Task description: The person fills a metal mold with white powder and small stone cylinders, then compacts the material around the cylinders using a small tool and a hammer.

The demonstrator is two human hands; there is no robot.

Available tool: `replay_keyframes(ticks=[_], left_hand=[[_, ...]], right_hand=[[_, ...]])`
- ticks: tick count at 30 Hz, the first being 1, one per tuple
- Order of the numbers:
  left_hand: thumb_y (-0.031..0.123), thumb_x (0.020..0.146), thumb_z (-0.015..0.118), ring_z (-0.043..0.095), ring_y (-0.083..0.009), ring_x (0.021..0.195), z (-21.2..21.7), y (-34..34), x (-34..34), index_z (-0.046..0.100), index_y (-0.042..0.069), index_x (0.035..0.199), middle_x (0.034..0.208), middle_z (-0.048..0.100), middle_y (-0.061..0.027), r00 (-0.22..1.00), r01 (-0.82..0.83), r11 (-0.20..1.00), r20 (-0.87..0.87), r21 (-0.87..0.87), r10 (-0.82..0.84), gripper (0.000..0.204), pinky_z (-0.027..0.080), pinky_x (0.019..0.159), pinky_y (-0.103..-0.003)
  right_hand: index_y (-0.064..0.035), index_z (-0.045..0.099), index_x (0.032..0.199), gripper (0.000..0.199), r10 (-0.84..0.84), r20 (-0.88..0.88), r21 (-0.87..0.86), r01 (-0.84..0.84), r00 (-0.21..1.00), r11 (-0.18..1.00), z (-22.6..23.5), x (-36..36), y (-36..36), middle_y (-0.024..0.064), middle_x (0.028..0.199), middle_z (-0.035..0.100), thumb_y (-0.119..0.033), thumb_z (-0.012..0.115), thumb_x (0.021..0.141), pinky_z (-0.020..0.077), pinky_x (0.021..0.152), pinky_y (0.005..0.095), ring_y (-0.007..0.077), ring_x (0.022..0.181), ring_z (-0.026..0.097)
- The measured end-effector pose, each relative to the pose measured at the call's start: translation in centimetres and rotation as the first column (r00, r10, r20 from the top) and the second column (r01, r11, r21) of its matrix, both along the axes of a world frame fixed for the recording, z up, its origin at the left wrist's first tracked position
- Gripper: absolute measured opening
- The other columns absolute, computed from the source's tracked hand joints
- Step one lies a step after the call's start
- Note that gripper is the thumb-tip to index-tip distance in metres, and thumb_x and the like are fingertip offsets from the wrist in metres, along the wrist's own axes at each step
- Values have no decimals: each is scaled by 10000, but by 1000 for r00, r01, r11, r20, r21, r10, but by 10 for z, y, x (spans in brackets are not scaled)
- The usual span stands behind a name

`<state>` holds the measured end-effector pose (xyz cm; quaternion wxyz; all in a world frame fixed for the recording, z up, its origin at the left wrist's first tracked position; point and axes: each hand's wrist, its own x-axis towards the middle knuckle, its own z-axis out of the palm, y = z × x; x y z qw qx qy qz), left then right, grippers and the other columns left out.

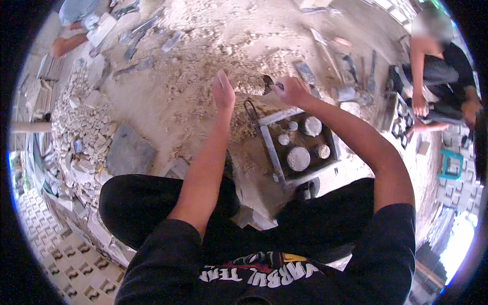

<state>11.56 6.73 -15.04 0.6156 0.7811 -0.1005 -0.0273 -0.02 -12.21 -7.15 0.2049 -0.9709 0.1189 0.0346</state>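
Observation:
My right hand (294, 92) is closed round a small dark trowel-like tool (268, 81), whose blade points left over the sand. Across from it, my left hand (222, 93) is held edge-on above the sand, its fingers appearing straight and together, with nothing visible in it. Between and beyond both hands spreads loose, lumpy pale sand (198, 63). Under my right forearm lies a square grey frame (271, 152) with several round, sand-coated discs inside, such as the large disc (298, 158). A bent wire loop (249, 108) stands at its far left corner.
A flat grey slab (131, 151) and rubble (79, 119) lie to the left. Scattered hand tools (351, 66) and a grey block (305, 72) are at the far right. A co-worker (432, 61) sits there by another frame (399, 119); another person's arm (68, 44) shows far left.

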Motion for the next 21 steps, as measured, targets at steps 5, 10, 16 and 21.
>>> replay_keyframes(ticks=[5,10,16,21], left_hand=[[434,979,346,539,-197,932,40,-33,-29,602,-11,1099,1099,584,-95,935,155,921,-247,-358,-254,527,406,855,-319],[471,967,327,535,-202,920,57,-49,-74,650,26,1058,1035,611,-91,924,236,934,-237,-269,-302,558,368,888,-313],[432,981,306,548,-251,959,53,-57,-122,614,-41,1030,1055,623,-151,973,232,965,34,-125,-230,567,393,891,-369],[376,985,332,527,-324,1044,35,-67,-143,549,-69,1107,1108,570,-225,981,172,969,123,-178,-152,510,368,945,-401]], right_hand=[[-110,643,975,382,-31,-92,-24,29,995,999,37,-45,-20,186,858,657,-451,570,819,495,760,476,364,832,639],[-70,663,847,374,-15,-113,-44,10,993,999,67,-90,-30,180,854,659,-438,611,800,478,770,471,351,838,634],[-62,621,780,343,131,16,-142,-128,991,982,64,-122,-46,158,731,622,-404,645,794,446,698,467,351,742,618],[-94,642,919,280,158,81,-329,-123,984,936,46,-112,-65,102,901,652,-354,642,814,407,831,447,305,897,613]])
